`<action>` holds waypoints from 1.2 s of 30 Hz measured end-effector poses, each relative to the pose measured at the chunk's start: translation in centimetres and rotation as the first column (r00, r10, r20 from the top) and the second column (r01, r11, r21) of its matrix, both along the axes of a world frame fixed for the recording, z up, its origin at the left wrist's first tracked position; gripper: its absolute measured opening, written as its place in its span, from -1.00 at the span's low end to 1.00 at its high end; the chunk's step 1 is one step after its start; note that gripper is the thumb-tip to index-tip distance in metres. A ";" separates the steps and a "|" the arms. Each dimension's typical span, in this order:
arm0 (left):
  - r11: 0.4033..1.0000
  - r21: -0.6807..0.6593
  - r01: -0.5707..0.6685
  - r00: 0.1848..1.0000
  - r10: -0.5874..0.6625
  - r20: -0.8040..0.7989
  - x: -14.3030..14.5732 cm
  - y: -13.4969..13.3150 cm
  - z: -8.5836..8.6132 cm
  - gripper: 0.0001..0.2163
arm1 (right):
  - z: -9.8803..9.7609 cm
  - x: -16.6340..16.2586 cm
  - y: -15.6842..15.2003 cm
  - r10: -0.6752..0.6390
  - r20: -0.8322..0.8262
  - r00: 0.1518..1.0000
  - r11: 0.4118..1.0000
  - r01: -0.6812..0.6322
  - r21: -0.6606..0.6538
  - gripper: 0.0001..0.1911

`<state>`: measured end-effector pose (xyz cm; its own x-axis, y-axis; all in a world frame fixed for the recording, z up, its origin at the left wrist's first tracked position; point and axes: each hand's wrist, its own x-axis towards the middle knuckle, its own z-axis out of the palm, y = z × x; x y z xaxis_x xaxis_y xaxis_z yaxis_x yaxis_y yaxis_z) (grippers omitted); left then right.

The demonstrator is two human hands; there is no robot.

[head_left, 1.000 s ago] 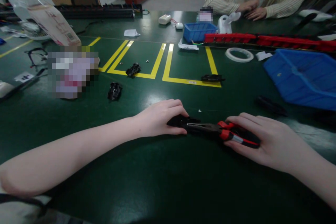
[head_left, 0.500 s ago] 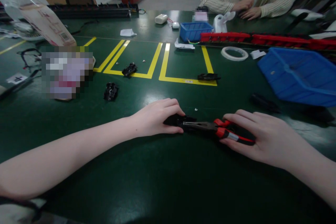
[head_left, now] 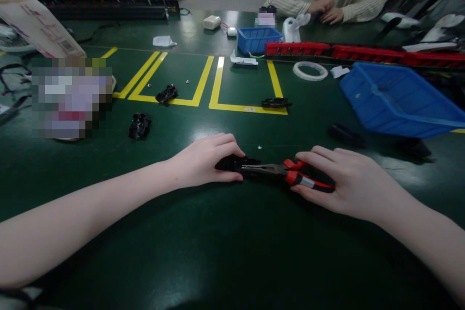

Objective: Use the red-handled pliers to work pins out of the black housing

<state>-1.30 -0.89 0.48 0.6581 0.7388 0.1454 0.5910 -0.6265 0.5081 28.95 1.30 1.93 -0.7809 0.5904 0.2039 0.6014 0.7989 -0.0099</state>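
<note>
On the green table (head_left: 232, 252), left hand (head_left: 203, 162) pins a black part (head_left: 232, 162); right hand (head_left: 341, 181) grips pliers (head_left: 286, 174).

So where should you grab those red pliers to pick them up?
Grab the pliers by the red and black handles, coming from the right, probably. The handles point right and lie under the right hand, whose fingers wrap over them. The metal nose points left, into a small black part held down by the left hand on the green table.
</note>
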 end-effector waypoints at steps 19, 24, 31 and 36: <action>1.000 0.011 0.002 1.000 -0.002 -0.006 0.1 -0.3 0.3 -0.72 | -0.8 0.7 -0.1 -0.042 -0.119 0.992 0.993 0.029 -0.112 -0.56; 0.999 0.041 0.006 1.000 -0.006 -0.016 0.1 -0.3 0.3 -0.73 | -0.7 0.6 -0.1 -0.043 -0.155 0.987 0.994 0.026 -0.110 -0.57; 0.998 0.059 0.018 0.999 -0.016 -0.031 0.0 -0.2 0.0 -0.73 | -0.7 0.4 -0.1 -0.049 -0.230 0.972 0.996 0.031 -0.079 -0.59; 0.998 0.064 0.021 0.999 -0.019 -0.034 0.0 -0.2 0.0 -0.73 | -0.9 0.6 -0.1 -0.046 -0.270 0.962 0.999 0.038 -0.037 -0.57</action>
<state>-1.30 -1.07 0.49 0.6780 0.7150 0.1704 0.5936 -0.6694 0.4467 29.57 1.20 1.02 -0.6734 0.6310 0.3852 0.6060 0.7696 -0.2014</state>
